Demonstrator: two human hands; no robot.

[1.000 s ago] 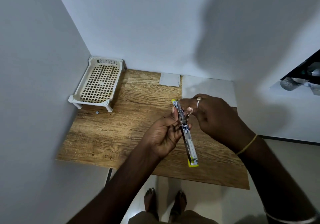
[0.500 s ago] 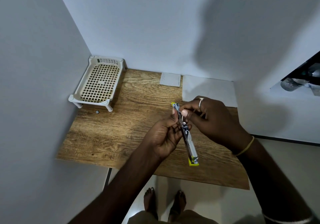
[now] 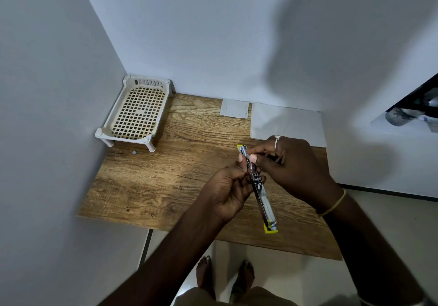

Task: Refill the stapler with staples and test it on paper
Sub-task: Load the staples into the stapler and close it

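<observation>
Gripping opened yellow-and-chrome metal stapler (image 3: 257, 187) above wooden counter (image 3: 166, 175): left hand (image 3: 228, 190) closing round its middle | right hand (image 3: 292, 166) fingertips pinching its far end | white paper sheet (image 3: 286, 124) lying behind.

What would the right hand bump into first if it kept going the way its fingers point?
The right hand points leftward, fingertips already pinching at the opened stapler, so that comes first. Just behind it is the left hand, gripping the stapler's middle. Depth is hard to judge.

Left hand (image 3: 229, 190): palm turned inward, fingers curled, thumb raised. Right hand (image 3: 294, 166): knuckles up, thumb and forefinger pinched together, ring on one finger. Forearms converging from below.
</observation>
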